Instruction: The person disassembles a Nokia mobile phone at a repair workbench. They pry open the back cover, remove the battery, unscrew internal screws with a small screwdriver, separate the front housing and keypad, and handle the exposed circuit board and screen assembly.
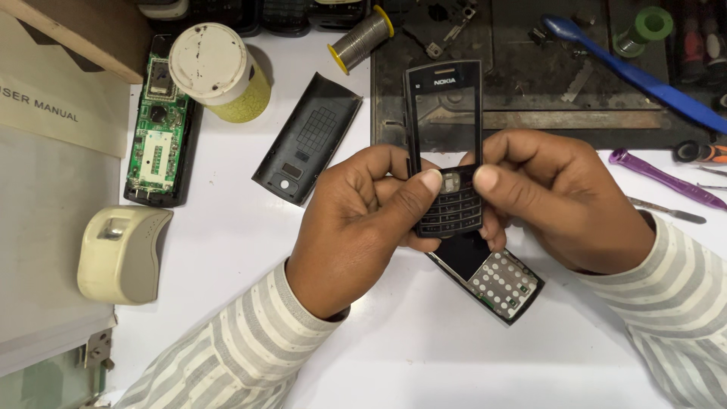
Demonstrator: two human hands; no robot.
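Between my thumbs: black phone front cover [445,144], upright, pinched at its keypad by my left hand [356,227] and right hand [560,201]. Just beneath my fingers: phone body [492,280], flat on the white table [424,356]. Beyond my left knuckles: black back cover [307,140], then circuit board [157,129].
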